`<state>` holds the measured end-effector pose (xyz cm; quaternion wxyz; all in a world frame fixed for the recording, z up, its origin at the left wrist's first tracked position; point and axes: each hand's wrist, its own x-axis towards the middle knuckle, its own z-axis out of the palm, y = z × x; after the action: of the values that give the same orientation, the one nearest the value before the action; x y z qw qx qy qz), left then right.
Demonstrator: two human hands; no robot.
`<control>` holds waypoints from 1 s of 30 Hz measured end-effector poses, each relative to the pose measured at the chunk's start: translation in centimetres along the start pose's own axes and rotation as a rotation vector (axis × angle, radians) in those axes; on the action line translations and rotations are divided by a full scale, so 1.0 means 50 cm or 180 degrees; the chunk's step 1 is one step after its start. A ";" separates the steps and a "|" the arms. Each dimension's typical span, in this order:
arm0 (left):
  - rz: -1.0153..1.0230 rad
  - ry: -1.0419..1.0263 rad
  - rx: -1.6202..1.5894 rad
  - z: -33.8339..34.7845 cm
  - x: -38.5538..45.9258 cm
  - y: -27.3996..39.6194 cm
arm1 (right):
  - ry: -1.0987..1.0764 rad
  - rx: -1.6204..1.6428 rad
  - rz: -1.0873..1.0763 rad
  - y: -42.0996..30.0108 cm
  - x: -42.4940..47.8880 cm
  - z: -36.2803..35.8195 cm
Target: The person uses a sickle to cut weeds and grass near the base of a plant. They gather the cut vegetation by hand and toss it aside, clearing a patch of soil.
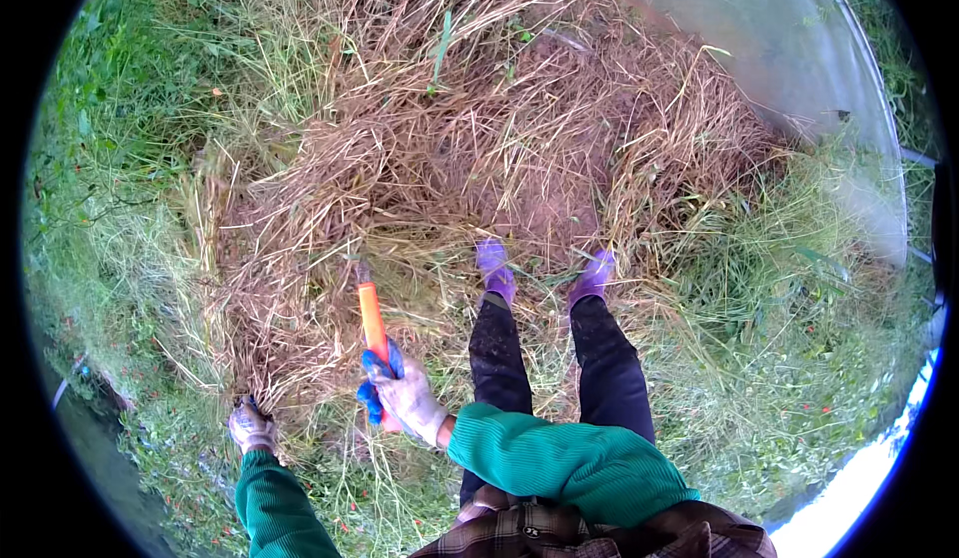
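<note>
My right hand [410, 399], in a white glove with blue fingers, is closed around the orange handle of a hand tool [372, 314]. Its dark metal end points away from me and blurs into the straw, so the blade's shape cannot be made out. Lower left, my left hand [252, 426], also gloved, grips the near end of a bunch of dry grass [258, 367]. The fingers there are partly hidden by stalks. Brown dry grass [359, 146] spreads over the ground ahead of both hands.
My purple shoes [495, 262] stand at the near edge of a patch of bare soil [551, 217]. A transparent plastic sheet [809, 41] curves along the upper right. Green weeds [112, 108] grow on the left, and more grass [749, 348] on the right.
</note>
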<state>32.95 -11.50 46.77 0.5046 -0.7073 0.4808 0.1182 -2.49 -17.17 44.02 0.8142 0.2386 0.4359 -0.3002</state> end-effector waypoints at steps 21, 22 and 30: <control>0.1325 0.0168 -0.2654 -0.107 0.041 0.342 | 0.2013 0.1574 -0.1903 -0.453 0.191 -0.516; 0.1417 0.0088 -0.2726 -0.129 0.004 0.390 | 0.2315 0.1259 -0.1906 -0.497 0.199 -0.462; 0.2384 0.0101 -0.2948 -0.238 -0.164 0.701 | 0.0516 -0.1712 -0.1140 -0.475 0.146 -0.220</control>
<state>-3.04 -17.76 36.58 0.0603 -0.6377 0.6034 0.4750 -22.05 -28.81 29.22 0.7449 -0.0421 0.5980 -0.2927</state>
